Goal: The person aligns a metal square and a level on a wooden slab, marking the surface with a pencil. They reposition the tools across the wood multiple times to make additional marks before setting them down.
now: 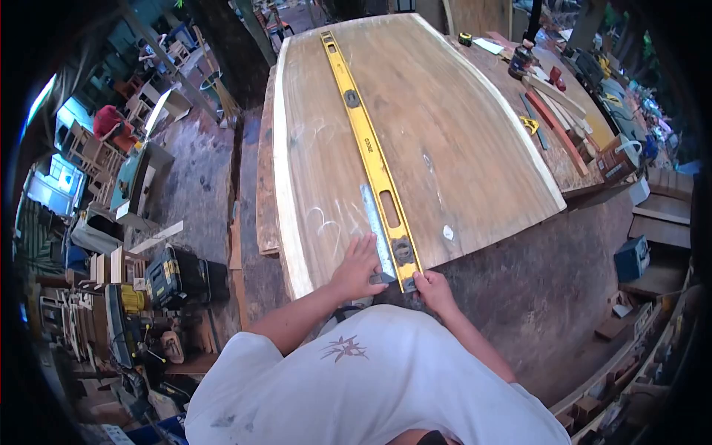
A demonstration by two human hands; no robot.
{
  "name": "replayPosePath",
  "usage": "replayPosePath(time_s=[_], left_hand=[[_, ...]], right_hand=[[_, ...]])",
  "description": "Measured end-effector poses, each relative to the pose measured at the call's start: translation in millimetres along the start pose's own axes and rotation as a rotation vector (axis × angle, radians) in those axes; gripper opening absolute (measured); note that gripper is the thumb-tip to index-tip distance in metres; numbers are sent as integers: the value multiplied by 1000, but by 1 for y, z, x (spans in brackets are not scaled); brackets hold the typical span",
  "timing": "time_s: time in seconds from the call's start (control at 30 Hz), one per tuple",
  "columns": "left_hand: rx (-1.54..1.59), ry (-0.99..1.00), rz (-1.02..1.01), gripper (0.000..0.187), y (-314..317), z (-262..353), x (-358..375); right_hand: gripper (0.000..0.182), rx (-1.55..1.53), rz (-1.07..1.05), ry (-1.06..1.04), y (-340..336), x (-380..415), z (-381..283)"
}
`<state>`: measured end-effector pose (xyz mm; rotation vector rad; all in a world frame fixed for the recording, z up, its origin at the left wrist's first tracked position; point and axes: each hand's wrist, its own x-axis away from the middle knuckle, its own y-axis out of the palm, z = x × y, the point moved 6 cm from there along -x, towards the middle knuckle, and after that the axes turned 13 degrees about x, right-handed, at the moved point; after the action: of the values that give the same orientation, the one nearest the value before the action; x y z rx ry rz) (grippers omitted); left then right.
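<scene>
My right hand (434,289) pinches the near end of the yellow level (368,141), thumb on top, the fingers beneath partly hidden. My left hand (362,271) lies flat with fingers extended, not wrapped around anything, just left of the level. Its fingertips meet the metal rule (376,228), and its thumb is by the dark block (382,279) at the rule's near end. The rule runs close along the level's left side; I can't tell from here whether their edges touch.

To do this well, I'd use light, even pressure from the left fingers, so the rule sits flat and doesn't skew. The right pinch should steady the level without lifting or twisting it; being so long, it would probably swing widely at its far end from a small nudge here.

Beneath the level is the wooden slab (475,141), with chalk-like marks (319,222) left of it. Well to the level's right, beyond the slab, lies a tape measure (465,38).
</scene>
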<state>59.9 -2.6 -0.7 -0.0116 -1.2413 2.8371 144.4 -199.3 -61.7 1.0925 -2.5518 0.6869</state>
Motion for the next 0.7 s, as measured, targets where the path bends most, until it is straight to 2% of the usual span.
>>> replayPosePath(time_s=[0.7], left_hand=[[14, 12, 24, 42, -1, 0, -1]], right_hand=[[43, 3, -8, 6, -1, 0, -3]])
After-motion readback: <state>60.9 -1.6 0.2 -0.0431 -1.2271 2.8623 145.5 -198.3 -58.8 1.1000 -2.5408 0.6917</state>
